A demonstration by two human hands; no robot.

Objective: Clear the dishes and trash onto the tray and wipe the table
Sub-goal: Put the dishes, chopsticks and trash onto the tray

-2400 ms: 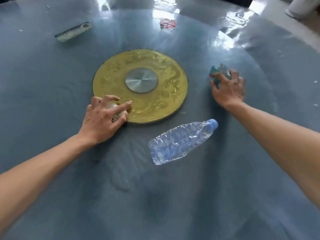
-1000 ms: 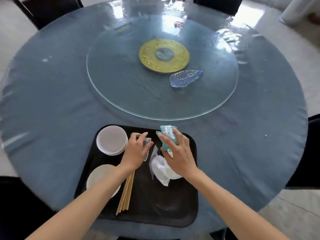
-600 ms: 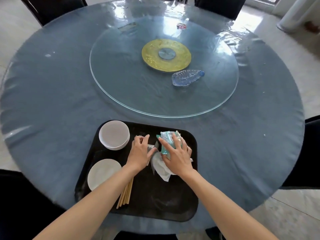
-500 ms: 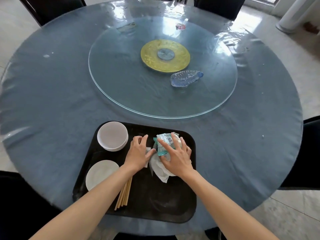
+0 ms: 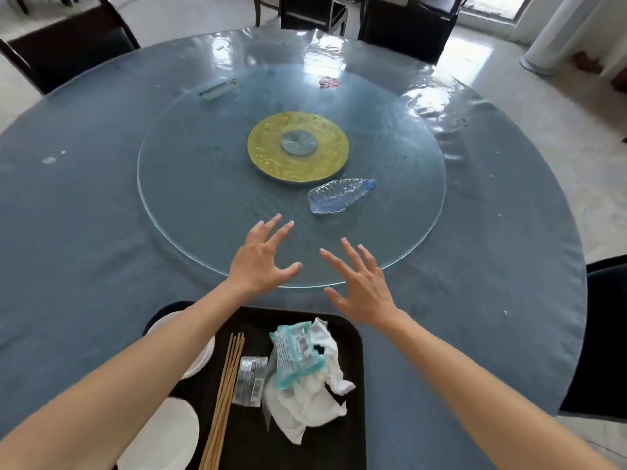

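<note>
The black tray (image 5: 353,385) lies at the near table edge. On it are two white dishes (image 5: 166,435), wooden chopsticks (image 5: 225,395), a small clear wrapper (image 5: 250,379), a teal wet-wipe packet (image 5: 296,354) and a crumpled white cloth (image 5: 315,401). My left hand (image 5: 263,259) and my right hand (image 5: 359,283) are both empty with fingers spread, above the near rim of the glass turntable (image 5: 190,212), beyond the tray. A crushed clear plastic bottle (image 5: 339,195) lies on the turntable past my hands.
A gold disc (image 5: 268,157) marks the turntable's centre. A long grey wrapper (image 5: 219,89) and a red-white wrapper (image 5: 329,83) lie at its far side. Small scraps (image 5: 49,160) dot the blue tablecloth. Dark chairs (image 5: 68,49) ring the round table.
Both hands let go of the clear wrapper and the teal packet on the tray, opened, and moved forward off the tray toward the turntable. The view has moved closer to the table.
</note>
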